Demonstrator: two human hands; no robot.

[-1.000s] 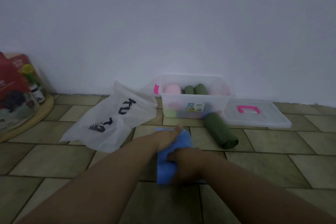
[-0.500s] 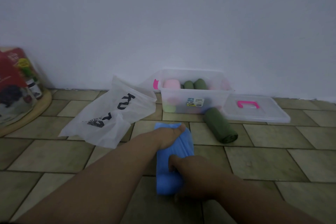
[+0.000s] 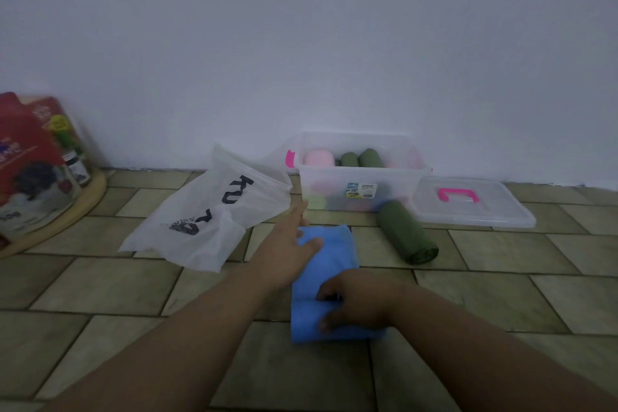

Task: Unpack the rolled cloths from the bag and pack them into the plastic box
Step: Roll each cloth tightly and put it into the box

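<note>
The blue cloth (image 3: 334,244) is lying on the tiled floor (image 3: 501,278) in front of me, with its near end rolled. My right hand (image 3: 354,303) is gripping this rolled end with curled fingers. My left hand (image 3: 287,244) is resting flat at the cloth's far left edge, fingers straight, thumb touching the cloth. Beyond, at the floor's wall edge, the plastic box (image 3: 327,191) is holding a pink roll (image 3: 317,157). A green roll (image 3: 406,232) is lying just beside the box, near the lid (image 3: 475,207). The bag (image 3: 207,217) is lying on the left.

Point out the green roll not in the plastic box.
The big green roll lying on the floor between plastic box and lid; the two smaller green rolls sit inside it.
</note>
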